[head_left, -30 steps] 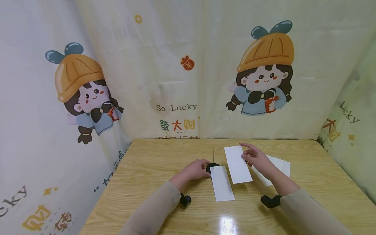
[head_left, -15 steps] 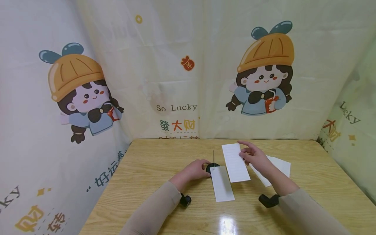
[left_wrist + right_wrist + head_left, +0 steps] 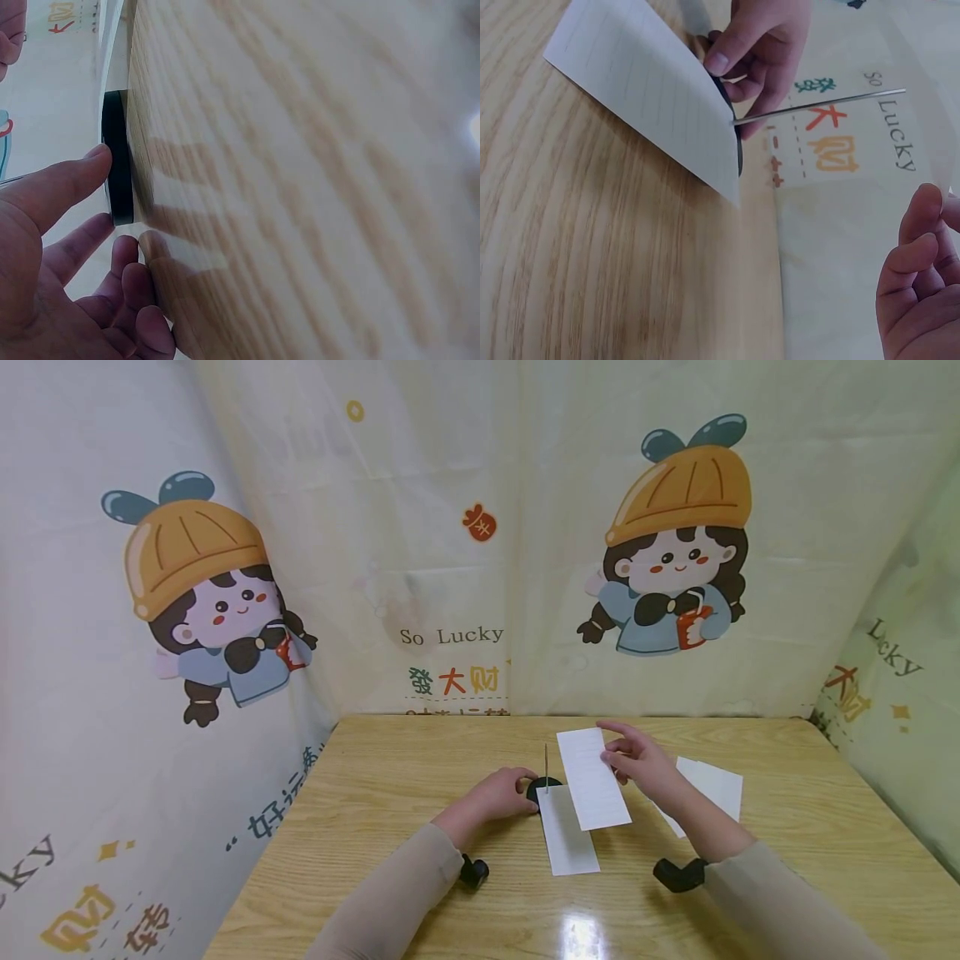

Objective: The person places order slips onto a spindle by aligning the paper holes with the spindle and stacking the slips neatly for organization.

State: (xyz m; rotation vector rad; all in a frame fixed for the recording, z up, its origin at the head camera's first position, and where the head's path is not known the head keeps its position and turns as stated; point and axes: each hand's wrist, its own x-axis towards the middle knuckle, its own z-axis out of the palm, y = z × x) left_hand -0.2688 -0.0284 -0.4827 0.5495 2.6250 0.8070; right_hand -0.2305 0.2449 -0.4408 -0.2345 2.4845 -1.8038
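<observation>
A receipt spike has a round black base (image 3: pixel 118 161) and a thin upright metal rod (image 3: pixel 546 767). My left hand (image 3: pixel 497 795) grips the base from the left, thumb on one side and index finger on the other. One lined white paper slip (image 3: pixel 567 843) is impaled low on the rod and slants forward over the table. My right hand (image 3: pixel 643 767) pinches a second white slip (image 3: pixel 588 777) by its right edge, held in the air just right of the rod. In the right wrist view the rod's tip (image 3: pixel 902 91) shows bare; the held slip appears only as a pale sheet.
More white slips (image 3: pixel 718 787) lie overlapping on the wooden table (image 3: pixel 405 752), partly behind the right forearm. A printed curtain (image 3: pixel 360 568) hangs behind the table and at both sides. Black wrist cameras sit under both sleeves.
My right hand has carried its slip leftward, closer to the rod and now partly over the impaled slip. The left hand stays on the base.
</observation>
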